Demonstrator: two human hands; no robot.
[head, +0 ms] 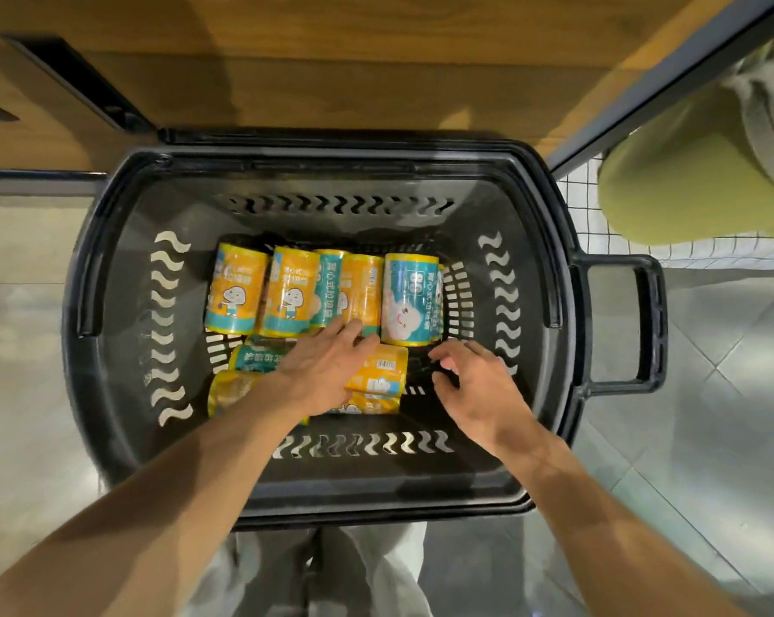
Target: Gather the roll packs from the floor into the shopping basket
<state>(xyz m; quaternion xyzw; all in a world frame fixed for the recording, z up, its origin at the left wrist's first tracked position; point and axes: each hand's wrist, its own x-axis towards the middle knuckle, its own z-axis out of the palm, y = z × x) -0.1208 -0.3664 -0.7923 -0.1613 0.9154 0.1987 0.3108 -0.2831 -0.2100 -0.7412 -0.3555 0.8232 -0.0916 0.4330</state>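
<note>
A black plastic shopping basket (109, 269) fills the middle of the view. Several yellow and teal roll packs (238, 291) lie on its bottom, one row along the far side and more packs (378, 376) nearer me. My left hand (327, 367) lies flat on the near packs, fingers stretched toward the far row, gripping nothing. My right hand (474, 385) hovers over the bare right part of the basket floor, fingers curled and apart, holding nothing. No roll packs show on the floor.
A wooden shelf panel (331, 73) stands behind the basket. The basket's side handle (621, 322) sticks out to the right. A person in green clothing (687, 184) stands at the upper right by a wire grid. Grey tiled floor lies on both sides.
</note>
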